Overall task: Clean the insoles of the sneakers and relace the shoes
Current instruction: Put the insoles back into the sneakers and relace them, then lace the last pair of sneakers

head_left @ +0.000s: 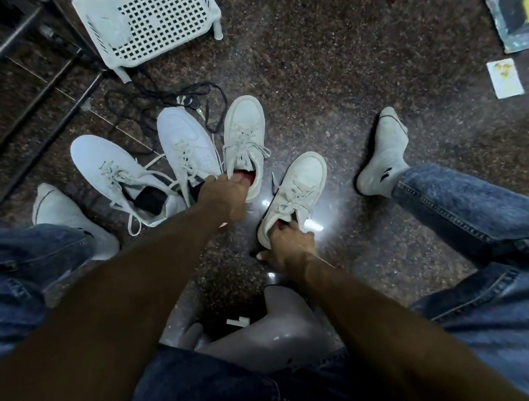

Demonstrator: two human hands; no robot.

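Several white sneakers lie on the dark speckled floor between my legs. My left hand [225,201] grips the heel opening of a cream sneaker with a red insole [244,130]. My right hand [289,246] grips the heel of a second cream sneaker [298,190], which also shows red inside. To the left lie two white sneakers, one [185,143] beside the gripped shoe and one [106,168] with a dark insole and loosened white laces. Loose black laces [154,94] lie behind them.
A white perforated plastic rack [152,19] stands at the back, with dark metal bars [18,105] to its left. A package [517,13] and a small card [505,78] lie at the far right. My socked feet [382,155] flank the shoes. I sit on a grey stool [270,333].
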